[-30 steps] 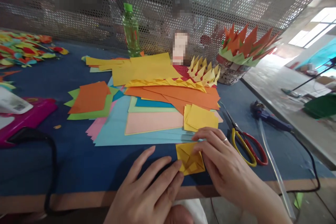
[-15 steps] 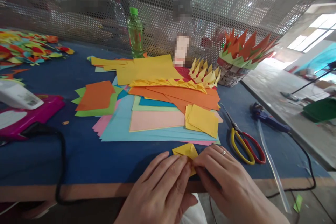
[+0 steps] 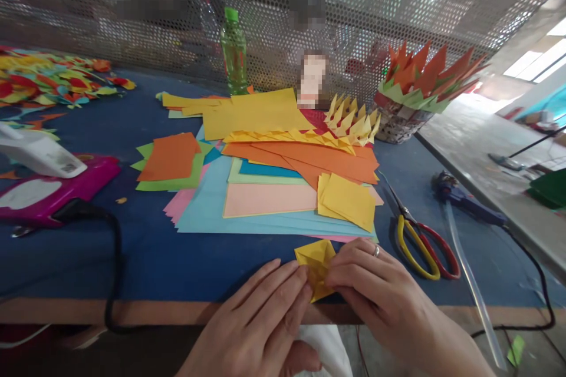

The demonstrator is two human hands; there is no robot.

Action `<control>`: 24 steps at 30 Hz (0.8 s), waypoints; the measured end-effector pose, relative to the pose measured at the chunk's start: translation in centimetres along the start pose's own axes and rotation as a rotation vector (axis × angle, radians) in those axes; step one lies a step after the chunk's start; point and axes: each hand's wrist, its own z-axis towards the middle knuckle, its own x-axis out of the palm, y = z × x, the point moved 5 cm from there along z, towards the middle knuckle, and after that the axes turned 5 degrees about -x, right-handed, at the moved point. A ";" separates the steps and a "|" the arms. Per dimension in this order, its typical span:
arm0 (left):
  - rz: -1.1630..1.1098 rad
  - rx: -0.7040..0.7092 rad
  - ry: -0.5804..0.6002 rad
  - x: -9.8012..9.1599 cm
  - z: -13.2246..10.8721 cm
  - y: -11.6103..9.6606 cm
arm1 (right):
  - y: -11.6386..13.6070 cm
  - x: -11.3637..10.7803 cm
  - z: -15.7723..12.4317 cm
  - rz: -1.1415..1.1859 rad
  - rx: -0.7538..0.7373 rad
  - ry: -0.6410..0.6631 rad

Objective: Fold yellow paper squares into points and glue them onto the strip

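A small folded piece of yellow paper (image 3: 319, 265) lies at the table's front edge between my two hands. My left hand (image 3: 260, 318) rests with its fingers stretched out, their tips on the paper's left side; the thumb sits lower and apart from it. With curled fingers, my right hand (image 3: 384, 291) pinches the paper's right edge, and a ring shows on one finger. Crease lines cross the paper's upper part. Just beyond lie several yellow paper pieces (image 3: 349, 203) on a stack of light blue sheets (image 3: 203, 206).
Scissors (image 3: 418, 241) and a glue gun (image 3: 469, 200) with a glue stick lie right. A pink device (image 3: 97, 179) with a black cord is left. Farther back are orange sheets (image 3: 170, 156), a green bottle (image 3: 233, 56), folded yellow points (image 3: 351, 121) and a paper-filled basket (image 3: 393, 123).
My left hand has drawn back a little to the left and down, so more of the folded paper shows. My right hand stays at its right edge. The view has shifted slightly.
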 end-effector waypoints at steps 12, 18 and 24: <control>0.014 0.026 0.050 -0.7 0.1 0.0 | 0.1 -0.8 -0.6 -0.028 -0.049 -0.088; -0.004 0.037 0.024 -0.5 0.5 -0.1 | 0.3 -0.9 -0.4 -0.109 -0.120 -0.115; 0.031 0.045 -0.179 0.8 0.4 -0.1 | 0.3 -0.8 -0.8 -0.165 -0.146 -0.095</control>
